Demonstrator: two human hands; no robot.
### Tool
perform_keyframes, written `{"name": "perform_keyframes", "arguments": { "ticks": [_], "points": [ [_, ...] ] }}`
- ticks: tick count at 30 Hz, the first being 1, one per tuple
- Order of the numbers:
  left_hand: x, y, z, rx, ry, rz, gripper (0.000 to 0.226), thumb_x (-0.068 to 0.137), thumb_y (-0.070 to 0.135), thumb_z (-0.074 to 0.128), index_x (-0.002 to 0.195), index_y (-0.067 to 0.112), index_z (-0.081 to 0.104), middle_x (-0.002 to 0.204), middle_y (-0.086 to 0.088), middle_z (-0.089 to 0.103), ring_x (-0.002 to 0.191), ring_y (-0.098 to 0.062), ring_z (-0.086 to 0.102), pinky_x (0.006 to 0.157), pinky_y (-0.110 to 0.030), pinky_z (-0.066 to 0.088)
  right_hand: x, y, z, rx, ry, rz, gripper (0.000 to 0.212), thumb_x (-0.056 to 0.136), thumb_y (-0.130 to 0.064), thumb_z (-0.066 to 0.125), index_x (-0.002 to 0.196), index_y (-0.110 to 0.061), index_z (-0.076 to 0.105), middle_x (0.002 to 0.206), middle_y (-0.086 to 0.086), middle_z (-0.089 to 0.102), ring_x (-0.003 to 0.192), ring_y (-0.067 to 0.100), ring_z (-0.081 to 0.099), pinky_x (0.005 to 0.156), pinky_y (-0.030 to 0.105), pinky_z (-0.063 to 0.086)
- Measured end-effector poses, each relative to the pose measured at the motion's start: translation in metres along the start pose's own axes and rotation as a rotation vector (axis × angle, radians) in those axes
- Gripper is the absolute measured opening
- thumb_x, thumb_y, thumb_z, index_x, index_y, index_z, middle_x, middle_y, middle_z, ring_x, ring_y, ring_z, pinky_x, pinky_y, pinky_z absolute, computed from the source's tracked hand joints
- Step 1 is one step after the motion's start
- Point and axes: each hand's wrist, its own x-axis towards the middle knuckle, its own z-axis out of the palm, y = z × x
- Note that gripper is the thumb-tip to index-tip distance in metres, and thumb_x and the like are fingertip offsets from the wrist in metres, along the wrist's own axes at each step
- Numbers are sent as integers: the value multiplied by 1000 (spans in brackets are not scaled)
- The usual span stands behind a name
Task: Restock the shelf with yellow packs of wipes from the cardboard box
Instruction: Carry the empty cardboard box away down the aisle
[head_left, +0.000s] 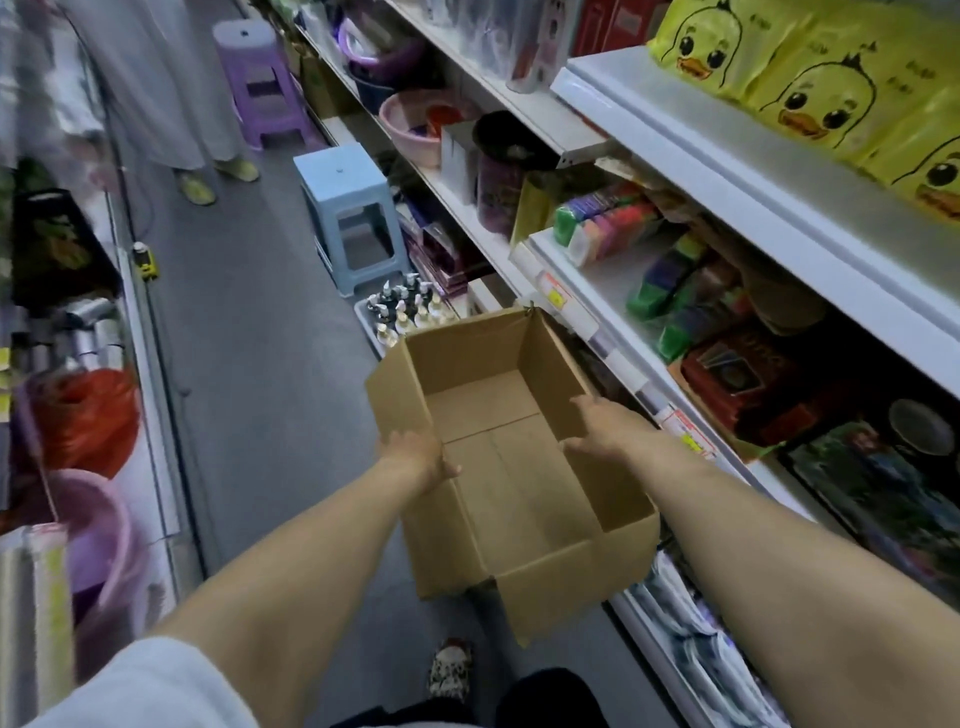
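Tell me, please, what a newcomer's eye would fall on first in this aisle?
The empty cardboard box at centre stands out, the left hand gripping its left wall and the right hand at its right wall. Next come the yellow duck-faced packs on the top shelf, upper right.

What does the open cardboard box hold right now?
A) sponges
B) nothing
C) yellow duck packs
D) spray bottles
B: the cardboard box shows only its bare bottom, while the yellow packs lie up on the shelf.
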Motion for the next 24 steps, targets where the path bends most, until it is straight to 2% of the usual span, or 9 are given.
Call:
{"name": "perform_keyframes", "arguments": {
  "ticks": [5, 10, 12, 14, 17, 19, 21, 24],
  "points": [
    [36, 3, 12, -108, -89, -44, 64, 94, 56, 51, 138, 10, 44, 139, -13, 52, 129, -34, 48, 104, -44, 39, 50, 6, 11, 3, -22, 7, 81, 90, -52, 63, 152, -13, 29, 152, 12, 39, 135, 32, 45, 110, 46, 41],
    [73, 5, 33, -246, -130, -139, 57, 92, 56, 54, 121, 8, 57, 125, -14, 63, 114, -34, 60, 91, -38, 49, 103, 16, 25, 18, -37, 15, 92, 88, -53, 64, 156, -9, 20, 156, 13, 35, 141, 31, 38, 114, 44, 35],
    [86, 7, 40, -318, -130, -188, 63, 91, 57, 55, 126, 5, 52, 124, -18, 63, 112, -36, 60, 90, -40, 49, 123, 25, 29, 36, -68, 40, 96, 88, -55, 64, 156, -7, 16, 156, 16, 34, 140, 33, 40, 114, 44, 36],
    [98, 11, 47, -376, -107, -243, 75, 91, 56, 56, 138, 1, 37, 128, -23, 59, 118, -40, 56, 94, -43, 48, 140, 34, 34, 40, -91, 62, 97, 88, -55, 63, 155, -6, 14, 154, 19, 36, 138, 35, 41, 114, 45, 36],
    [111, 16, 54, -496, -92, -315, 74, 91, 51, 59, 138, 0, 34, 128, -24, 58, 118, -43, 54, 96, -47, 47, 157, 39, 38, 29, -80, 32, 97, 91, -51, 60, 156, -2, 7, 162, 20, 15, 149, 32, 19, 121, 40, 21],
    [120, 15, 60, -541, -109, -361, 72, 92, 49, 58, 139, -1, 36, 130, -24, 56, 121, -42, 53, 96, -46, 46, 167, 43, 39, 58, -72, 26, 97, 93, -49, 58, 156, -2, 1, 164, 19, 6, 151, 30, 14, 120, 39, 21],
    [127, 12, 66, -563, -126, -376, 69, 94, 49, 55, 140, 0, 39, 134, -24, 54, 123, -41, 51, 98, -45, 45, 177, 48, 39, 84, -68, 28, 96, 94, -48, 58, 156, -2, 0, 163, 19, 10, 148, 32, 23, 117, 42, 30],
    [137, 9, 79, -667, -123, -386, 62, 97, 45, 53, 143, 5, 41, 135, -19, 57, 123, -37, 53, 97, -41, 45, 189, 56, 42, 127, -83, 43, 90, 97, -44, 56, 157, -6, -1, 158, 20, 30, 135, 35, 45, 106, 43, 41]
  ]
}}
